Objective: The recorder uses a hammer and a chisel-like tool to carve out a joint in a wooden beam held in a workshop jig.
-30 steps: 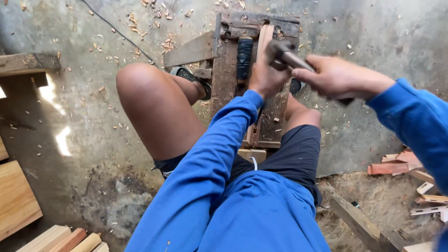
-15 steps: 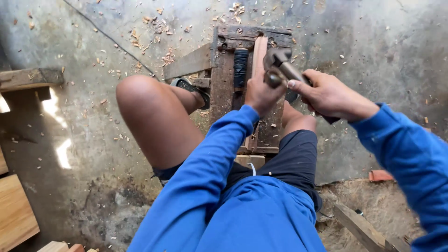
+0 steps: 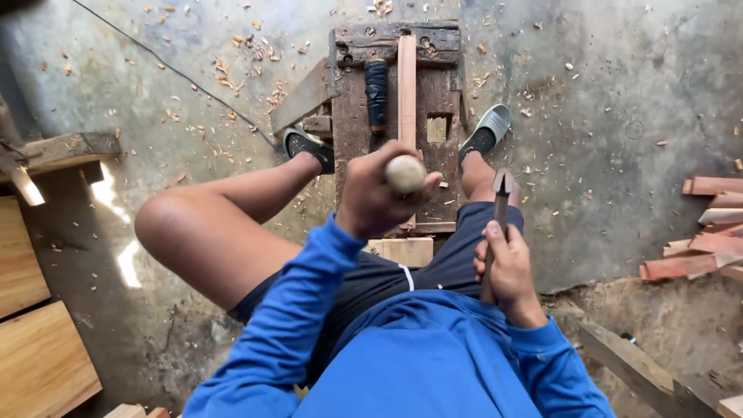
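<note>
I am sitting low with my knees spread, looking down between them at a dark wooden block (image 3: 433, 93) lying on the concrete floor (image 3: 604, 116). My left hand (image 3: 375, 197) is reaching forward from its blue sleeve, the arm stretched out over my thigh, and its fingers are curling tightly around the rounded wooden handle (image 3: 405, 173) of a tool; the pale knob of that handle is poking out above my thumb. I cannot tell what sort of blade it carries, since my hand is covering the rest. Just beyond it a pale wooden strip (image 3: 407, 85) is lying lengthwise on the block, beside a black cylinder (image 3: 376, 93).

My right hand (image 3: 507, 267) is resting close to my body by my right thigh, elbow bent, fingers wrapping shut around the shaft of a hammer (image 3: 499, 209), whose head is pointing up and away from me. Reddish wood offcuts (image 3: 696, 255) are lying off to my right.
</note>
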